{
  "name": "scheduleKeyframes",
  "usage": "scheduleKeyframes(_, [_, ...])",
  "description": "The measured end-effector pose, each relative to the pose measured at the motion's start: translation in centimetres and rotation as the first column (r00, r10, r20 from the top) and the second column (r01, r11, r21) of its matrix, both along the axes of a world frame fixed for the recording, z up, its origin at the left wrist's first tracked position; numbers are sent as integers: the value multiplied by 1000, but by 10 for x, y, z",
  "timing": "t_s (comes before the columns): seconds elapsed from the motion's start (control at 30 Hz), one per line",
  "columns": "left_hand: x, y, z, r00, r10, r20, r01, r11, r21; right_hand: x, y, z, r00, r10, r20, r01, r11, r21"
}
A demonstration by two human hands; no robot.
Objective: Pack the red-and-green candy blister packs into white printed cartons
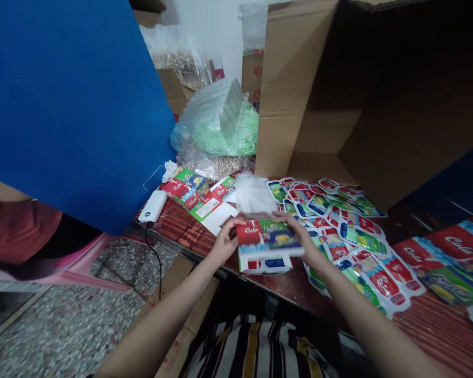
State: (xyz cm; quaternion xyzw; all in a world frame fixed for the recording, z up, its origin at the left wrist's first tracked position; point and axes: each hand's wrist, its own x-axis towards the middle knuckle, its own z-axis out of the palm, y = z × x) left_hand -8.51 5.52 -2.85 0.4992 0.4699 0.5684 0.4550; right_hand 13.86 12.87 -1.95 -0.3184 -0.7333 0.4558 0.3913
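Observation:
Between both hands is a small printed carton (268, 237) with red "Cola" and green-blue lemon artwork, slightly blurred. My left hand (226, 240) grips its left end, and the fingers of my right hand (300, 237) close on its right end. Just under it, at the table's front edge, lie bottle-shaped printed pouches (265, 264). Behind the carton is a blurred whitish translucent piece (254, 194); whether it joins the carton I cannot tell. Loose cola and lemon-drink pouches (339, 231) spread in a heap right of my right hand.
Flat printed cartons (191, 189) lie at the table's left, near a white device (153, 206) with a black cable. A big open cardboard box (295, 68) stands behind. More cartons (449, 257) sit at right. A blue panel (71, 105) rises at left, beside another person's arm (3, 190).

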Motion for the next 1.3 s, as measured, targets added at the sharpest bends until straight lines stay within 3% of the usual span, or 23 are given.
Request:
scheduleKeyframes(0.13, [-8, -6, 2, 937, 40, -346, 10, 990, 143, 12, -1, 11, 955, 50, 292, -140, 945, 297])
scheduleKeyframes(0.27, [-21, -15, 17, 687, -42, -725, 222, 963, 155, 24, -7, 27, 802, 69, 593, -333, 877, 347])
scheduleKeyframes(0.33, [-24, -20, 23, 586, -59, -808, 293, 945, 144, 29, -10, 28, 760, 23, 649, -350, 857, 379])
scheduleKeyframes(0.4, [-26, -23, 24, 536, -43, -843, 343, 923, 172, 33, -13, 24, 758, -3, 653, -374, 818, 437])
scheduleKeyframes(0.5, [-26, -26, 23, 519, -55, -853, 439, 873, 211, 39, -17, 18, 750, 62, 658, -474, 744, 471])
scheduleKeyframes(0.6, [-29, -29, 25, 502, -146, -852, 493, 858, 144, 43, -23, 18, 704, 134, 697, -558, 711, 427])
scheduleKeyframes(0.83, [-35, -42, 45, 542, -351, -764, 538, 843, -6, 44, -45, 28, 690, 159, 707, -542, 760, 358])
scheduleKeyframes(1.0, [-24, -50, 47, 575, -272, -772, 447, 894, 17, 38, -54, 32, 723, 120, 681, -462, 816, 348])
scheduleKeyframes(1.17, [-13, -55, 31, 534, -107, -839, 363, 925, 113, 32, -59, 28, 721, 62, 690, -435, 816, 381])
scheduleKeyframes(1.3, [-10, -57, 22, 546, -20, -838, 335, 922, 196, 30, -60, 26, 728, 34, 684, -415, 816, 401])
